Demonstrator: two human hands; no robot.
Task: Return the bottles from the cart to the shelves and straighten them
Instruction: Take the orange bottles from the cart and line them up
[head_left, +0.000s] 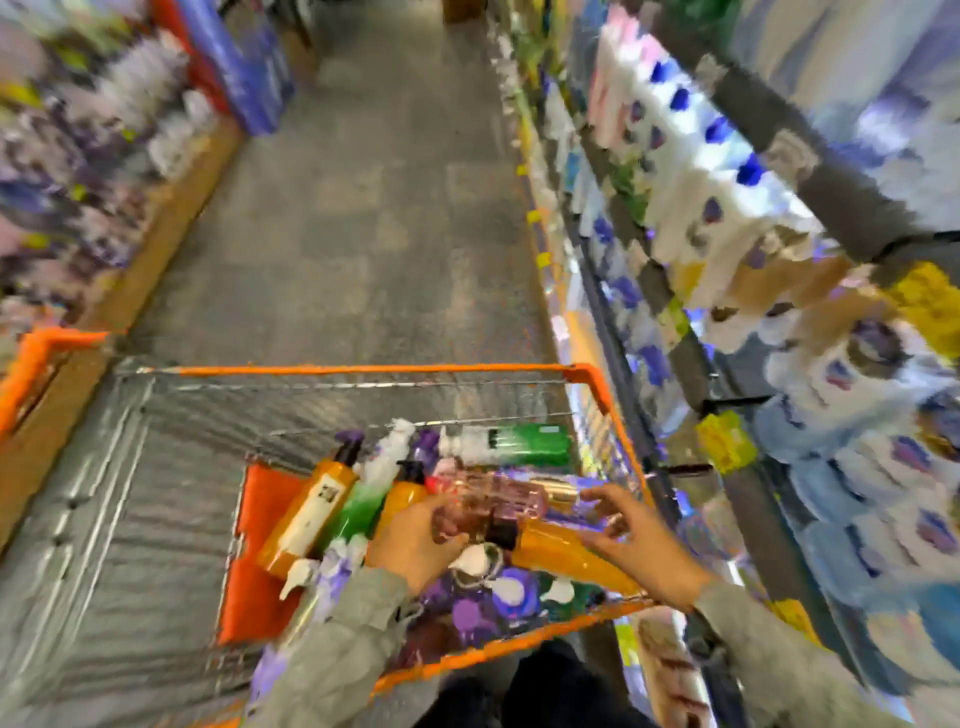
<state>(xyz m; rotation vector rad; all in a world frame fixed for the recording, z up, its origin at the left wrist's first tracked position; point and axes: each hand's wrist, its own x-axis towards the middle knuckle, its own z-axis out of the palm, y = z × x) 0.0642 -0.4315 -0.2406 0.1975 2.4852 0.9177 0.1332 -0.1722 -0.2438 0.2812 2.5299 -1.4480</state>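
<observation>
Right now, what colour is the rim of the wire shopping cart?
Orange: the cart rim, seen in head view.

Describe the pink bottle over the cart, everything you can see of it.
The pink bottle looks like clear tinted plastic, reddish at its left end. It lies sideways over the cart, motion-blurred. The left hand grips its near side; the right hand is spread by its other end, contact unclear.

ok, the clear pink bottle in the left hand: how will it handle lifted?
Pink bottle looks rigid plastic, so probably stiff. Glossy surface may slip in the left hand. Lying sideways over the orange bottle, it could roll if released.
</observation>
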